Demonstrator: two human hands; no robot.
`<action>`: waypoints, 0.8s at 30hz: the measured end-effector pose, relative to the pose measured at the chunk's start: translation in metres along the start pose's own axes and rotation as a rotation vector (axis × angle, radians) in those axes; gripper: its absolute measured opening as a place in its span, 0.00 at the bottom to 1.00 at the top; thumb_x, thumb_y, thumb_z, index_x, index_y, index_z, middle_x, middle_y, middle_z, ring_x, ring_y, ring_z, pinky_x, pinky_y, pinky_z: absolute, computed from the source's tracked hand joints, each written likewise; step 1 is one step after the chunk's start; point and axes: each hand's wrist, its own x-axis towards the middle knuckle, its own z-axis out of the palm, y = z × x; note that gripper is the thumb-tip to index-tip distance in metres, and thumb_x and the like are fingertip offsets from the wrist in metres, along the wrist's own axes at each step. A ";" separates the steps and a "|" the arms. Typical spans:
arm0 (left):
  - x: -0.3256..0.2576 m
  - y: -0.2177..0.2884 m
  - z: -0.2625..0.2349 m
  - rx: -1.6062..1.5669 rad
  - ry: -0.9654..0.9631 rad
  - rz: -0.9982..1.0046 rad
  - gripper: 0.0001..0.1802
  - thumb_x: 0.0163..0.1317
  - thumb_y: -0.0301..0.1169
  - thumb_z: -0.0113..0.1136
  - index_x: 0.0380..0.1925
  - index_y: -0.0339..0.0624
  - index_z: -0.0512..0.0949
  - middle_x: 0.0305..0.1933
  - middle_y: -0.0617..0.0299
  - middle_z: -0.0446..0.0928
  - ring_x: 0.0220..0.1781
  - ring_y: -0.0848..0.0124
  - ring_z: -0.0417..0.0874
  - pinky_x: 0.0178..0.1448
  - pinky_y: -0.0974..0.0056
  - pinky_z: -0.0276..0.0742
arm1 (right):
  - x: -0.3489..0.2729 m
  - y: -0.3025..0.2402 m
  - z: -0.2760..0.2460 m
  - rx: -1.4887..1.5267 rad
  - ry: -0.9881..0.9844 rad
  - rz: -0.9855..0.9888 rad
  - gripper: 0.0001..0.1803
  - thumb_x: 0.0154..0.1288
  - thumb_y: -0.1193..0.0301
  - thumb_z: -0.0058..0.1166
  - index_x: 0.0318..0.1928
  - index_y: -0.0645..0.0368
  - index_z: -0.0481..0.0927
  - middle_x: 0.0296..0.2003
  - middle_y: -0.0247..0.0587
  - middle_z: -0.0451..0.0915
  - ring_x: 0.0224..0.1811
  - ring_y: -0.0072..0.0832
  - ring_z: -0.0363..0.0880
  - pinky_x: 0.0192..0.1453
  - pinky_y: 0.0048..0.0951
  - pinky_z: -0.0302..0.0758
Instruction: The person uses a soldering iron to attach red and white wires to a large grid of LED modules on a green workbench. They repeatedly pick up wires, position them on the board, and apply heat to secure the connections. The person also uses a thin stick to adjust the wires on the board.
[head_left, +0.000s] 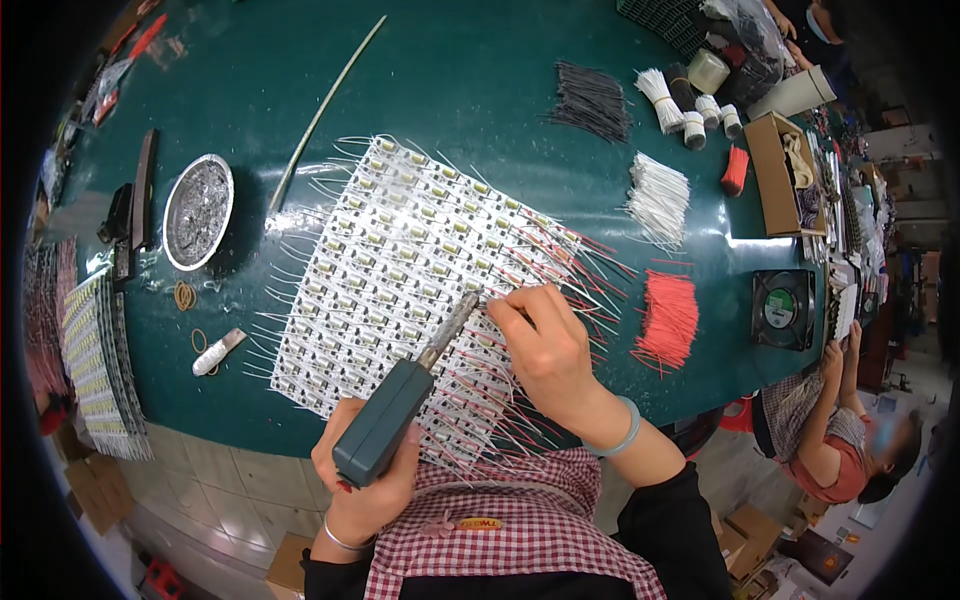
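A soldering iron (pixel 382 420) with a thick dark green handle is gripped in my left hand (pixel 365 478), its metal barrel slanting up and right. The tip touches or nearly touches a large panel of small white circuit boards (pixel 375 260) lying tilted on the bench. Beside the tip, my right hand (pixel 550 345) is closed in a pinch just over the panel; whatever lies between its fingertips is too small to make out. White wires (pixel 290 275) stick out along the panel's left side. Red and black wires (pixel 590 270) fan out along its right side.
Right of the panel lie bundles of red wires (pixel 667 318), white wires (pixel 658 203) and black wires (pixel 592 100). A small black fan (pixel 783 310) stands at the right edge. At left are a foil-like bowl (pixel 172 225) and more panels (pixel 95 360). A co-worker (pixel 825 450) sits at right.
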 end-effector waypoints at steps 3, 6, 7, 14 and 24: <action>-0.006 -0.005 -0.004 0.007 0.013 -0.020 0.11 0.48 0.18 0.69 0.34 0.31 0.82 0.33 0.53 0.79 0.29 0.64 0.81 0.33 0.65 0.75 | 0.000 0.000 -0.001 -0.009 -0.009 -0.004 0.16 0.50 0.81 0.56 0.42 0.68 0.80 0.37 0.43 0.74 0.39 0.39 0.75 0.38 0.33 0.76; -0.007 -0.005 -0.006 0.025 0.011 -0.015 0.12 0.48 0.18 0.68 0.35 0.30 0.83 0.35 0.52 0.80 0.30 0.64 0.82 0.34 0.65 0.76 | 0.001 0.000 -0.001 -0.011 -0.012 -0.008 0.15 0.50 0.81 0.56 0.42 0.68 0.80 0.36 0.43 0.74 0.39 0.39 0.75 0.38 0.33 0.76; -0.008 -0.006 -0.005 0.019 0.015 -0.023 0.12 0.48 0.18 0.68 0.36 0.30 0.83 0.36 0.52 0.80 0.31 0.64 0.82 0.34 0.65 0.77 | 0.001 -0.001 -0.001 -0.010 -0.010 -0.007 0.15 0.50 0.81 0.56 0.42 0.68 0.80 0.36 0.43 0.74 0.38 0.39 0.75 0.38 0.33 0.76; -0.008 -0.004 -0.004 -0.028 0.037 -0.007 0.13 0.49 0.17 0.68 0.38 0.30 0.83 0.40 0.50 0.81 0.36 0.64 0.84 0.37 0.64 0.79 | 0.000 -0.001 -0.001 -0.009 0.001 -0.001 0.15 0.50 0.82 0.56 0.42 0.68 0.80 0.36 0.44 0.75 0.38 0.39 0.76 0.38 0.34 0.76; -0.006 -0.004 0.003 -0.100 0.024 -0.030 0.13 0.49 0.16 0.68 0.37 0.31 0.83 0.40 0.50 0.81 0.35 0.64 0.84 0.39 0.64 0.79 | 0.000 -0.001 0.000 -0.019 0.007 -0.003 0.15 0.50 0.82 0.56 0.42 0.67 0.80 0.37 0.43 0.75 0.39 0.39 0.76 0.38 0.34 0.77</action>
